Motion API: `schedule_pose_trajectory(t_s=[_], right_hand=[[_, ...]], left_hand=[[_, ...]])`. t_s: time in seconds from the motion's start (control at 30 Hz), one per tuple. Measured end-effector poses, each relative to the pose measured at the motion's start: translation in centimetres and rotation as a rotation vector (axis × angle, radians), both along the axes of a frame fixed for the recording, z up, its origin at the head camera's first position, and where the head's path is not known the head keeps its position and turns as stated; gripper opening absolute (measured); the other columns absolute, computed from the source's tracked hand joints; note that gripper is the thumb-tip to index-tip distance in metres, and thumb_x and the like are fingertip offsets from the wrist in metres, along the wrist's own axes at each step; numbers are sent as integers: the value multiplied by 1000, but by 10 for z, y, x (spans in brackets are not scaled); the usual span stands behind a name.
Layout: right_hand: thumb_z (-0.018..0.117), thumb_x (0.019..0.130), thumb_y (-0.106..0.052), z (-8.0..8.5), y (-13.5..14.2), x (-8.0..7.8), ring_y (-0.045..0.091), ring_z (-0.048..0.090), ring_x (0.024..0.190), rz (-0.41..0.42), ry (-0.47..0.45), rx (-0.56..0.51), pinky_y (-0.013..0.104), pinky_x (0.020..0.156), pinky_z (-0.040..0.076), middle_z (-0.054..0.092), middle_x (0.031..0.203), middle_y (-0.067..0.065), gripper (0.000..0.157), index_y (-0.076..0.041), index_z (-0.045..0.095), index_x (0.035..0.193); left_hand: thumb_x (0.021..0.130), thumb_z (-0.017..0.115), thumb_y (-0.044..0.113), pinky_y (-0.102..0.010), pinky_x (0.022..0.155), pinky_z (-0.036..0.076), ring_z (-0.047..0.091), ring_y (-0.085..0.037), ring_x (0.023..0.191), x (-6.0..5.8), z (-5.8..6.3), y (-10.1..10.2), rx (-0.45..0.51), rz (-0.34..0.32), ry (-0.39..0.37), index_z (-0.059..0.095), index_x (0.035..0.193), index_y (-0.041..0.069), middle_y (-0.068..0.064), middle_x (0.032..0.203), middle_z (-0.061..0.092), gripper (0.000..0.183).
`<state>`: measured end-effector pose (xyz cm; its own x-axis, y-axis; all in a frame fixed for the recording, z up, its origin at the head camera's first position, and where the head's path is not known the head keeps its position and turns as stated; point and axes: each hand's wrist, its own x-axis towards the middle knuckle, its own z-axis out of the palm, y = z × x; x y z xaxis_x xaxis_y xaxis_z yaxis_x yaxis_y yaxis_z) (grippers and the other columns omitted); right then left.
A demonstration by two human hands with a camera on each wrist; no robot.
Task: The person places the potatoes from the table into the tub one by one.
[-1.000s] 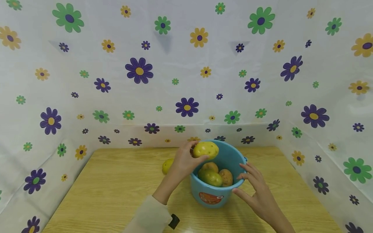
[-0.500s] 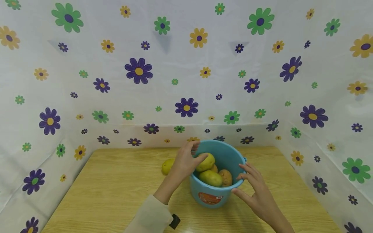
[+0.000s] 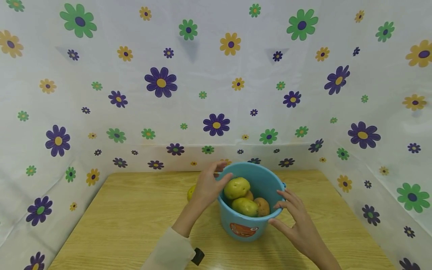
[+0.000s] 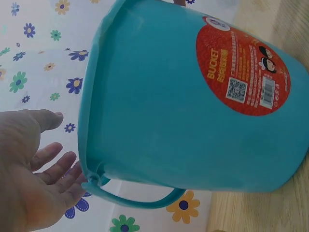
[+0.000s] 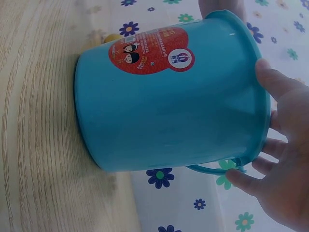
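Observation:
My left hand holds nothing, its thumb and fingers spread beside the left rim of the blue bucket. Inside the bucket, close to that hand, rests a yellow potato with small dimples. Below it are a greenish-yellow, mango-like piece and a brown potato, with another brown one mostly hidden. My right hand holds the right rim, thumb at the front and fingers spread farther back; the right wrist view shows its thumb on the rim edge.
Another yellow piece lies on the wooden table, mostly hidden behind my left hand. The bucket's handle hangs down at its side. A flower-patterned sheet encloses the back and sides.
My left hand has lowered the yellow potato into the bucket and let go of it. That hand has then drawn back left to the rim; the right hand stays in place.

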<state>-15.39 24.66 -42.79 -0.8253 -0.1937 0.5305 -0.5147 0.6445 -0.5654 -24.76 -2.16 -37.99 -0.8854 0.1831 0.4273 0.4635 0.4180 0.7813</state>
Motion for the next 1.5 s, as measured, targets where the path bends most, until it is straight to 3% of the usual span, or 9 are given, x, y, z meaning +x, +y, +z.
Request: schedule_pose_trajectory(t_s=[0.4, 0.63, 0.87, 1.13, 1.5], right_hand=[[80, 73, -23, 0, 1, -1, 34, 21, 135, 10, 10, 1, 69, 93, 29, 40, 140, 9, 36, -28, 56, 99], [80, 74, -23, -1, 2, -1, 28, 19, 136, 11, 8, 0, 68, 93, 29, 39, 141, 9, 35, -28, 56, 100], [79, 74, -23, -3, 2, -2, 28, 19, 136, 9, 11, 1, 69, 93, 28, 39, 141, 8, 35, -28, 56, 100], [79, 74, -23, -2, 2, -2, 29, 20, 136, 7, 16, 1, 68, 93, 28, 39, 140, 9, 35, -28, 56, 100], [79, 74, -23, -2, 2, -2, 28, 19, 136, 10, 13, 3, 68, 94, 28, 39, 140, 10, 35, -28, 56, 100]], left_hand=[[89, 64, 28, -39, 88, 49, 54, -16, 105, -4, -4, -23, 9, 50, -18, 56, 123, 13, -1, 120, 57, 38], [88, 64, 31, -30, 86, 49, 55, -15, 106, -6, -10, -39, -14, 64, -6, 56, 124, 15, 3, 120, 57, 40], [88, 66, 31, -32, 85, 50, 57, -19, 105, -9, -18, -54, -27, 84, -21, 57, 123, 15, 3, 118, 58, 40], [87, 67, 31, -33, 85, 51, 57, -14, 101, -9, -26, -72, -35, 112, -7, 57, 124, 15, 4, 118, 58, 41], [88, 65, 26, -35, 87, 50, 56, -18, 104, -14, -37, -91, -42, 82, -54, 55, 126, 16, -3, 123, 57, 41]])
